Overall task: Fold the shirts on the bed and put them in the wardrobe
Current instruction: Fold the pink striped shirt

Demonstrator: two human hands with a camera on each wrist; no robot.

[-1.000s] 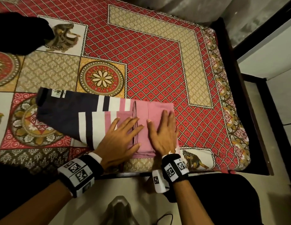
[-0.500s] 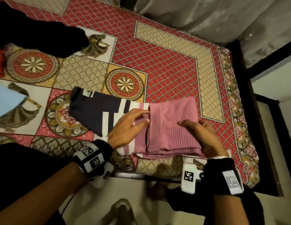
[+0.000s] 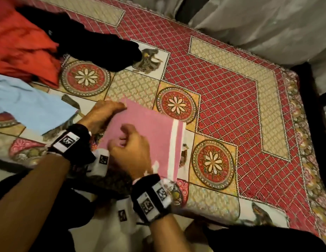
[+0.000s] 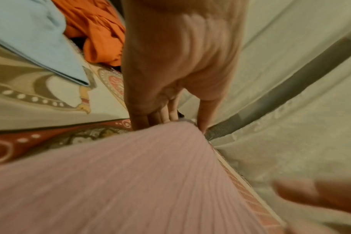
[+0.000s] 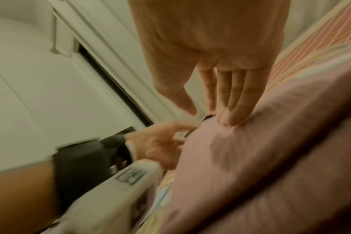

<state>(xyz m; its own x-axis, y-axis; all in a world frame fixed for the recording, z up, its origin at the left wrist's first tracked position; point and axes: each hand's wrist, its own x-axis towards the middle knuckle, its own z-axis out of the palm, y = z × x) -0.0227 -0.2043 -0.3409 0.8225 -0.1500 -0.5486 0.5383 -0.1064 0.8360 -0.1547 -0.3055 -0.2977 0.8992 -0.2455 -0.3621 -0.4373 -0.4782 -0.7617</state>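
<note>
A pink shirt (image 3: 149,135) with a white stripe along its right edge lies folded near the front edge of the bed (image 3: 231,88); its navy part is hidden. My left hand (image 3: 107,110) grips the shirt's far left corner. In the left wrist view the fingers (image 4: 142,120) go down behind the pink shirt (image 4: 130,174) and the thumb sits on the other side of the corner. My right hand (image 3: 122,137) rests on the shirt's left part. In the right wrist view its fingers (image 5: 232,109) press into the pink shirt (image 5: 250,158), with the thumb free.
A light blue shirt (image 3: 31,106) lies left of the pink one. Behind it are an orange-red shirt (image 3: 22,48) and a black garment (image 3: 96,50). A pale curtain (image 3: 249,24) hangs behind the bed. The dark bed frame (image 3: 308,84) runs along the right side.
The pink end has been folded leftward over the navy striped part, which no longer shows. Both hands moved to the shirt's left edge. The head view swung left, showing more shirts.
</note>
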